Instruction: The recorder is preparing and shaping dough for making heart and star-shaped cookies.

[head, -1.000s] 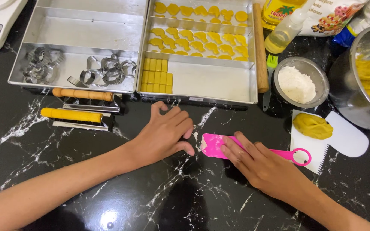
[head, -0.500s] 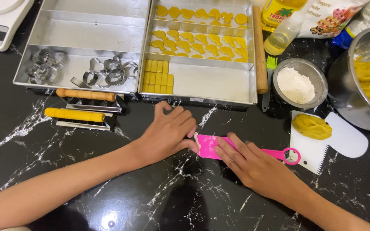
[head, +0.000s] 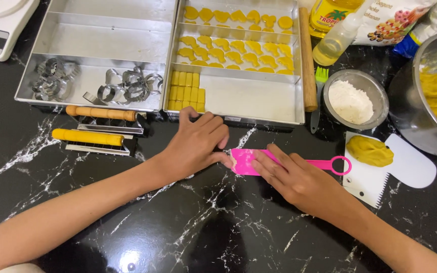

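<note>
The pink scraper (head: 251, 161) lies flat on the black marbled surface (head: 218, 227), directly in front of me and between my two hands. Its long axis runs left to right: the broad blade end points toward my left hand (head: 195, 144), and the thin handle with its ring (head: 341, 165) extends past my right hand (head: 292, 177). My left hand rests knuckles-up with its fingers curled, the fingertips touching the blade's left edge; it grips nothing. My right hand lies flat across the middle of the tool and presses it down, fingers extended, not closed around it. Both hands are in contact, the right covering more of the tool. Beyond the hands stands a metal tray (head: 249, 103) of yellow dough cut-outs (head: 238, 50). A lump of yellow dough (head: 369, 150) sits on a white toothed scraper (head: 380, 177) to the right.
</note>
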